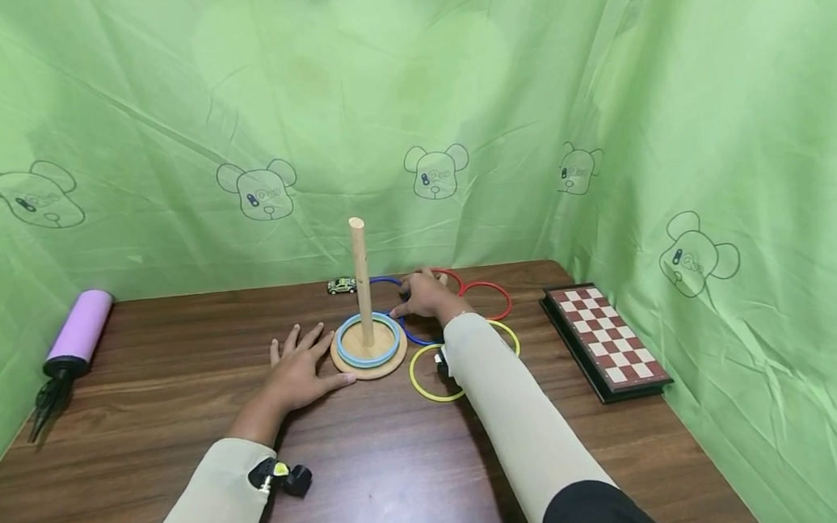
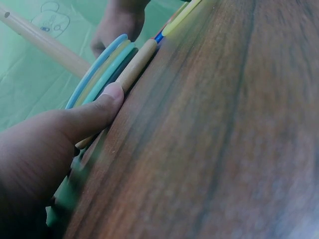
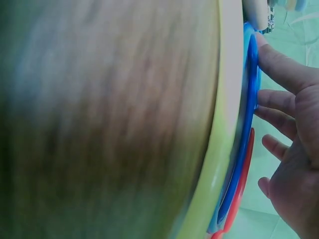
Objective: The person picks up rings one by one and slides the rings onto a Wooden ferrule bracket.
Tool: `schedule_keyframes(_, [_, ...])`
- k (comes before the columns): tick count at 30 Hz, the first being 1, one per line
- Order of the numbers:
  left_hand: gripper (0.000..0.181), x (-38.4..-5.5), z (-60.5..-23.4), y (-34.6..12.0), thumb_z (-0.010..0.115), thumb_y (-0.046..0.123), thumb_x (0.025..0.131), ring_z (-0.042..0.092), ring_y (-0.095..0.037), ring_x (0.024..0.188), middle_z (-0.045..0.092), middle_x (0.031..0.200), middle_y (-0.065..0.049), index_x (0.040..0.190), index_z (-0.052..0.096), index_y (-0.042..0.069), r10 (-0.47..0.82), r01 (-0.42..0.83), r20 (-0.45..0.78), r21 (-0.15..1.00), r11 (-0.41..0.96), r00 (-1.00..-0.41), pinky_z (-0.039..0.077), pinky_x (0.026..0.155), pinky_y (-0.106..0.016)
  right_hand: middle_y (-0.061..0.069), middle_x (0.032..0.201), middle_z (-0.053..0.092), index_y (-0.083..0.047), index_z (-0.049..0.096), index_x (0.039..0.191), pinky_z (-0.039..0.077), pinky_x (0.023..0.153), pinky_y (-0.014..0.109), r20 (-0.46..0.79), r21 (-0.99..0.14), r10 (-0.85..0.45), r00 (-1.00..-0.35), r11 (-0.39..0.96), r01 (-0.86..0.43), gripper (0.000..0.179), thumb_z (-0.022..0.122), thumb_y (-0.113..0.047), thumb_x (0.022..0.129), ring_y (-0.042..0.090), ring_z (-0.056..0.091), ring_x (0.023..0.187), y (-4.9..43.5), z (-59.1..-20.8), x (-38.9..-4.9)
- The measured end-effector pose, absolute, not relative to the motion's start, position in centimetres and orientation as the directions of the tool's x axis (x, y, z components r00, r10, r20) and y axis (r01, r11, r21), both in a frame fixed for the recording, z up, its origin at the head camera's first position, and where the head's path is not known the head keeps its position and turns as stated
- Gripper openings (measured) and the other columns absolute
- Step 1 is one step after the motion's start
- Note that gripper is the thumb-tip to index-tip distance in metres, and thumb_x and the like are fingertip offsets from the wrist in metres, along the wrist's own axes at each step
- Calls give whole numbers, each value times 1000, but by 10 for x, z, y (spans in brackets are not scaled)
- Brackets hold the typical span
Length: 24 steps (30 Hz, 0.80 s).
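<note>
Both arms reach forward over the brown table, pale sleeves, wrist cameras strapped on. Left arm bent in from the near left; left hand palm down beside the round wooden base, fingers spread, thumb tip against the base's edge. Right arm stretched farther out, crossing above the yellow rings; right hand bent down at the wrist, thumb and two fingers set apart along a blue ring, tips touching it, the other two fingers clear of it. Can't tell from here whether they really pinch it.

Blue ring: thin, glossy, deep blue, lying just right of the base, part hidden under the right hand. Another blue arc shows behind the peg. Peg is plain pale wood, upright in the base. Stack around its foot, seen edge-on from the left wrist: light blue ring on top, yellowish, turquoise and a dark one under it. Loose on the right, two red rings near the right hand, two yellow ones closer in. Toy car behind the base, chessboard far right, purple pump far left.
</note>
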<state>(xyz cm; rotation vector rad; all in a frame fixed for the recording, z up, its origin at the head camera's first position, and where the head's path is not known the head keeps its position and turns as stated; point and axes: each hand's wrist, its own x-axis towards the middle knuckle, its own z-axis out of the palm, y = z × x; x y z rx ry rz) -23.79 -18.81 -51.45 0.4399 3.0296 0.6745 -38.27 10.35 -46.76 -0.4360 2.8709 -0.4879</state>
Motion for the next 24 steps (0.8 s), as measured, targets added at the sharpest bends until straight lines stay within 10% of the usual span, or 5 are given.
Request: schedule_keyframes(24, [108,-236,-514,-189,74,80,87,13,-57,166,34,178,-19,167,47,13,273,275,66,419,865,-960,2,125,-86,17,169,50,0,69,144,49,124,46,-106,-433,-383,-918,848,-304,70,95,-32,87,37,50,156,104,-460,-383])
